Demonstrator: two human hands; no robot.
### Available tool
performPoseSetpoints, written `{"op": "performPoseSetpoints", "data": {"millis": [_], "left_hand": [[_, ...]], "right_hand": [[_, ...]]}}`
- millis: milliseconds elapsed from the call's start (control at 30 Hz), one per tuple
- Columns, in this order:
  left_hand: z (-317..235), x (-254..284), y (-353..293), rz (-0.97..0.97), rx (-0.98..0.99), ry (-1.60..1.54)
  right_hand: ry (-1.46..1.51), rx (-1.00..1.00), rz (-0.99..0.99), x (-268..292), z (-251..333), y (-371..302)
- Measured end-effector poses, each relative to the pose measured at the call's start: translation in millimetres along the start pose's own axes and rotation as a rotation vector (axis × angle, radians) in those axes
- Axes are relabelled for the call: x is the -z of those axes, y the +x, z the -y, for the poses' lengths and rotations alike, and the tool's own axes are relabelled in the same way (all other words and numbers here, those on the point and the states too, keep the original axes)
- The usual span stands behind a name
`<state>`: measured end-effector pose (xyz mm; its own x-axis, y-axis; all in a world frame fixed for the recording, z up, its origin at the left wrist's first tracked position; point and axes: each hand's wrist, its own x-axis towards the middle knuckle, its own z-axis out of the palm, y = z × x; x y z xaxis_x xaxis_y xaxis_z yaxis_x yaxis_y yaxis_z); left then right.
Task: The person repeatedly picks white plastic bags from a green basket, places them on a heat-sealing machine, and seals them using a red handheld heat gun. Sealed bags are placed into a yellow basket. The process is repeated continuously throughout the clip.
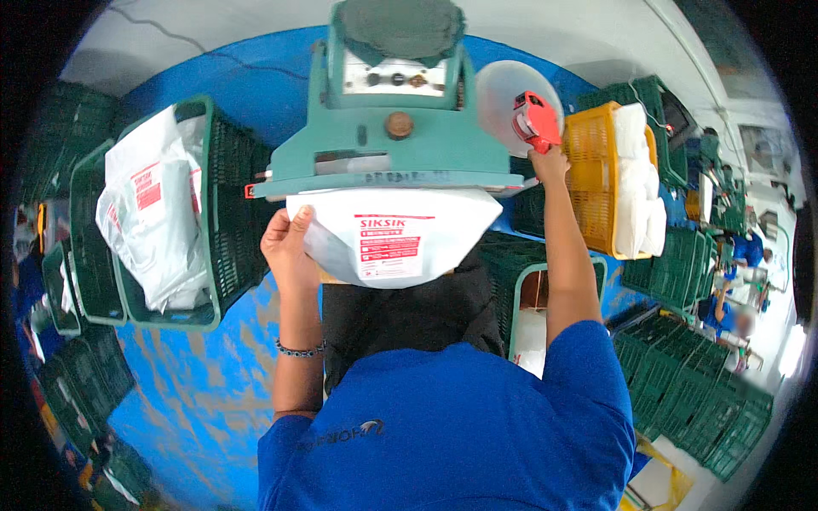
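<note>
My left hand [288, 243] pinches the upper left corner of a white plastic bag [456, 228] with red print, thumb on top. The bag's far edge runs along the front bar of a green sealing machine [358, 119]; whether it reaches between the jaws is hidden. My right hand [550, 162] stretches past the machine's right end, fingers closed round the lower end of a red hand-held tool [538, 123] shaped like a label gun. Behind that tool is a round, pale, translucent tub [498, 94]. The bag's right side hangs free of both hands.
On the left, a green crate [213, 289] holds more white printed bags [158, 213]. To the right stands a yellow crate [590, 140] with white packs [635, 187]. Another green crate [503, 289] is near my right side. Stacked crates [682, 383] and other people are farther right.
</note>
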<state>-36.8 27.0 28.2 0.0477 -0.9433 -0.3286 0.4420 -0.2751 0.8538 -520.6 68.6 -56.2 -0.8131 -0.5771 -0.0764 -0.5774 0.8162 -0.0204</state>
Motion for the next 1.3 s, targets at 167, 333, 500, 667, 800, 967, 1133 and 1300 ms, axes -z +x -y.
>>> {"op": "performPoseSetpoints", "data": {"millis": [167, 333, 500, 667, 800, 967, 1133, 1300], "left_hand": [[0.9, 8.7, -6.5, 0.014, 0.021, 0.001], [5.6, 9.9, -11.5, -0.01, 0.009, -0.059], [12.3, 13.6, -10.5, -0.042, 0.014, -0.055], [26.5, 40.7, -18.5, 0.166, 0.136, -0.194], [56.2, 57.8, -58.2, 0.401, 0.04, 0.169], [94.3, 57.4, -77.3, 0.349, 0.036, 0.389], [96.7, 54.9, -71.5, 0.317, -0.088, 0.407], [92.7, 51.9, -77.7, 0.286, -0.041, 0.416]], "right_hand": [[-0.037, -0.038, -0.097, -25.9, 29.0, 11.7], [1.339, 0.18, -0.444, 15.7, 18.4, -105.6], [1.416, 0.436, 0.339, 11.3, 28.6, -275.7], [1.4, 0.326, 0.585, -25.5, 53.8, -313.2], [1.605, 0.432, 0.655, -30.0, 55.6, -306.3], [1.219, 0.631, 0.555, -25.5, 51.8, -304.4], [1.332, 0.558, 0.559, -24.6, 54.9, -301.2], [1.265, 0.627, 0.53, -20.1, 53.9, -302.6]]}}
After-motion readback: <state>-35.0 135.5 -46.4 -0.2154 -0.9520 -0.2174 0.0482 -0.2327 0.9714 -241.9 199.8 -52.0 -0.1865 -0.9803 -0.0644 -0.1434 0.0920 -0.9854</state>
